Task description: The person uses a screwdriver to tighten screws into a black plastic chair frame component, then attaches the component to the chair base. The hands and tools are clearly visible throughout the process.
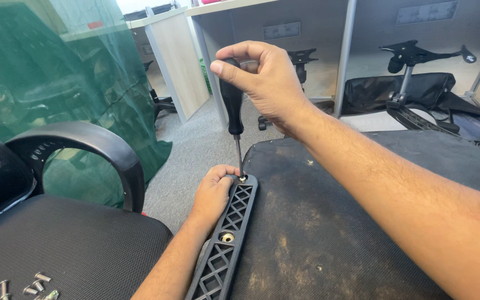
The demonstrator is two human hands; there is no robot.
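While the right hand (268, 78) grips a black-handled screwdriver (233, 108) upright, its tip sits in a screw (243, 178) at the far end of a black lattice bracket (226, 239), whose long axis runs toward the camera; left hand (213, 191) fingers pinch that end against the upturned seat base (329, 222).

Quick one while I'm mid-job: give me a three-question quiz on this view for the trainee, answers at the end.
1. True or false: the right hand grips the black-handled screwdriver upright, tip down.
2. Where does the left hand rest? A) on the loose screws B) at the top end of the black lattice bracket C) on the chair armrest
3. Fill in: the loose screws lie on the mesh seat at the lower ____ of the view.

Key: 1 true; 2 B; 3 left.
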